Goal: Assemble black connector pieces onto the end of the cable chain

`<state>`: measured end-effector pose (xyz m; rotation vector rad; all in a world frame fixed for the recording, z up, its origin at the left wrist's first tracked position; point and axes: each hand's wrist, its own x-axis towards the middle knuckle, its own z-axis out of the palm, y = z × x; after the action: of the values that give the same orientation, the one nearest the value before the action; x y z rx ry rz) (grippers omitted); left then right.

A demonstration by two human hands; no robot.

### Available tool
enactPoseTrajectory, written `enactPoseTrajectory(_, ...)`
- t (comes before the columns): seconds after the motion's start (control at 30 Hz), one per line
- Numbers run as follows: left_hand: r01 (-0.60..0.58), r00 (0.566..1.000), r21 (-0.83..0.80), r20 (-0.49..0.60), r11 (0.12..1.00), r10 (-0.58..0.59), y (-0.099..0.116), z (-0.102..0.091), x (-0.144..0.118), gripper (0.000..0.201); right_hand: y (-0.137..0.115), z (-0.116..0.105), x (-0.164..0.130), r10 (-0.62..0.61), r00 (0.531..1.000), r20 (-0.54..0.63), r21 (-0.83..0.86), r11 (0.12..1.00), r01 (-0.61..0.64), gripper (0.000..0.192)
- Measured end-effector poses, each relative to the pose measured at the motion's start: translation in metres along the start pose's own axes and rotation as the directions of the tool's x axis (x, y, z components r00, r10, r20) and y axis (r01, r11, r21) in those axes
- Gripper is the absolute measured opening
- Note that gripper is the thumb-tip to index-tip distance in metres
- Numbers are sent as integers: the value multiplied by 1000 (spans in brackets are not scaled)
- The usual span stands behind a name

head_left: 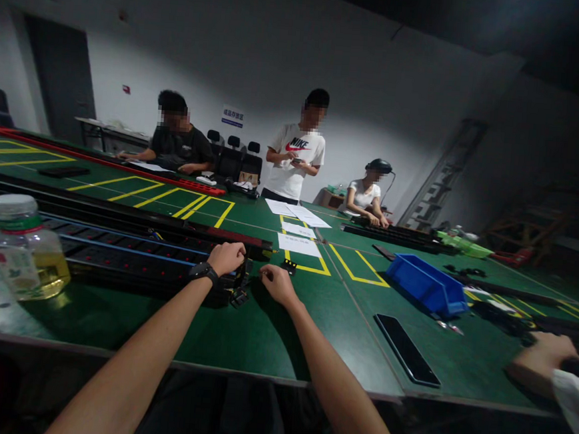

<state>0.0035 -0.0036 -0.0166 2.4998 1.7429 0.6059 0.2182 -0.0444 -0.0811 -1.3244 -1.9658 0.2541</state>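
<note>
Rail (117, 243) end sits under the closed left hand (226, 257); right hand (275, 283), fingers curled shut, rests just beside it.

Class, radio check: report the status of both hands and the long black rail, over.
Left hand closed on the end of the long black rail. Right hand beside it, fingertips pinched; what they hold too small to tell. Small black part lies close by on the green table.
</note>
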Motion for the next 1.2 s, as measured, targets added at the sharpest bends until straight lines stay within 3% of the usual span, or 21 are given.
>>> enactPoseTrajectory(0.13,0,1000,-5,-4,1000,0,1,-1,0,33,4,3,2,79,993,-86,110,991,-69,21)
enactPoseTrajectory(0.3,5,1000,-13,-6,1000,-5,1,-1,-1,32,13,6,7,247,965,-90,316,926,-207,26)
enactPoseTrajectory(0.37,11,1000,-18,-6,1000,-11,0,-1,-1,32,17,7,8,273,955,-116,317,921,-225,26)
enactPoseTrajectory(0.6,8,1000,-18,-7,1000,-8,1,-1,-2,32,26,9,10,239,951,-197,190,961,-202,22)
enactPoseTrajectory(0.77,-16,1000,-17,-3,1000,16,2,-2,-3,33,29,-4,29,305,923,-235,22,951,-309,15)
enactPoseTrajectory(0.97,-21,1000,2,-15,1000,21,1,2,-2,31,27,-18,57,372,906,-204,-334,843,-421,22)
enactPoseTrajectory(1.2,-19,1000,18,-8,1000,20,1,0,-2,31,20,-13,70,506,857,-98,-467,737,-489,40)
